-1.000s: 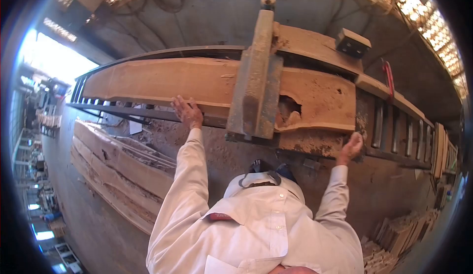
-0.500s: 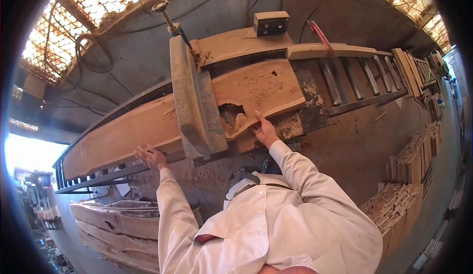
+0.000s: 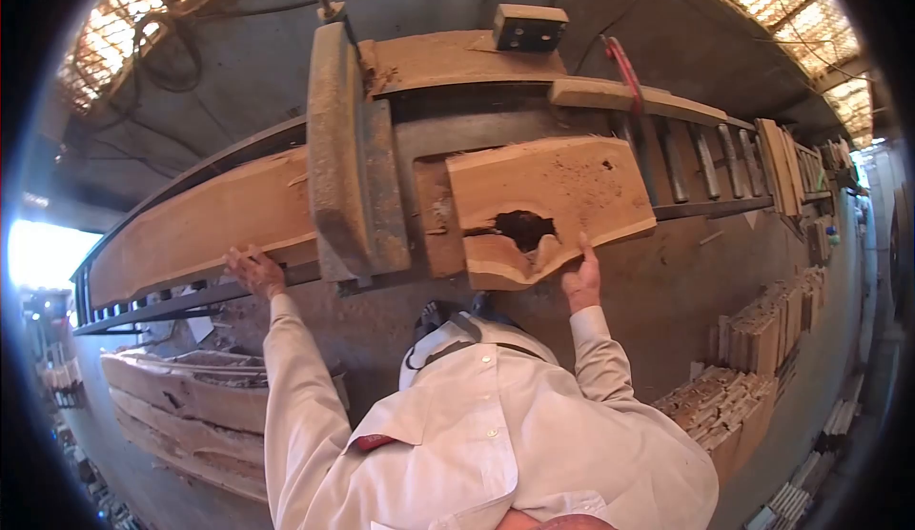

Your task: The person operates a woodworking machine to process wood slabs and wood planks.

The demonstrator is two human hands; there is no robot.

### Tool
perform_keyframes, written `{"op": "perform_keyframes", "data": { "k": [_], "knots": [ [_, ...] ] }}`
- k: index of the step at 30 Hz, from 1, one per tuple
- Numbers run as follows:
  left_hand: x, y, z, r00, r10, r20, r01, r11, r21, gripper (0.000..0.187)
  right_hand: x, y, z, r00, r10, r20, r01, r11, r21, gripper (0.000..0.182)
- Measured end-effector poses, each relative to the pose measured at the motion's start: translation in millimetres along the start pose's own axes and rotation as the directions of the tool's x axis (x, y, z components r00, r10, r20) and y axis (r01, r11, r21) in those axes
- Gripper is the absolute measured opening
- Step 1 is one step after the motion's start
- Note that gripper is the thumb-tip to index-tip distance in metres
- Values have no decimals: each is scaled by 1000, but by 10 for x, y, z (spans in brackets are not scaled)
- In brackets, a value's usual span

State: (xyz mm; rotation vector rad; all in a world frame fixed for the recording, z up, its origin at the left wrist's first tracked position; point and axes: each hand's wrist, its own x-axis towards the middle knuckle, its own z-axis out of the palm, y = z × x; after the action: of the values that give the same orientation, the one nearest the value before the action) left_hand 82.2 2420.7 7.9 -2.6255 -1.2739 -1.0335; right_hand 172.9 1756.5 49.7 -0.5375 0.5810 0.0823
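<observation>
A short wooden slab (image 3: 572,182) with a dark ragged hole lies right of the machine's upright metal guard (image 3: 338,149). My right hand (image 3: 582,277) grips the slab's near edge, thumb on top and the other fingers underneath. A gap separates it from a long board (image 3: 210,211), which lies on the rollers left of the guard. Against the near edge of that board rests my left hand (image 3: 255,273), its fingers spread and closed on nothing. Part of the long board may be hidden by the guard.
Behind the slab are a fence board (image 3: 457,61) with a block (image 3: 530,29) and a red-handled tool (image 3: 624,71). Metal rollers (image 3: 705,158) run to the right. Stacked planks (image 3: 720,411) stand at lower right, rough slabs (image 3: 191,406) at lower left.
The piece with the hole has moved right, apart from the long board, with my right hand on it. My left hand has shifted slightly left in view. The camera view has shifted too.
</observation>
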Motion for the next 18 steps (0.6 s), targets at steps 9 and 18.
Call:
{"op": "perform_keyframes", "data": {
  "k": [9,18],
  "knots": [
    [37,-128,115,996,26,83,-27,1000,8,68,766,-2516,-573,910,-373,-182,343,923,-174,39],
    [40,157,-80,992,13,124,-19,999,49,65,1970,-3306,-827,713,-698,-68,484,559,-674,68]
  ]
}}
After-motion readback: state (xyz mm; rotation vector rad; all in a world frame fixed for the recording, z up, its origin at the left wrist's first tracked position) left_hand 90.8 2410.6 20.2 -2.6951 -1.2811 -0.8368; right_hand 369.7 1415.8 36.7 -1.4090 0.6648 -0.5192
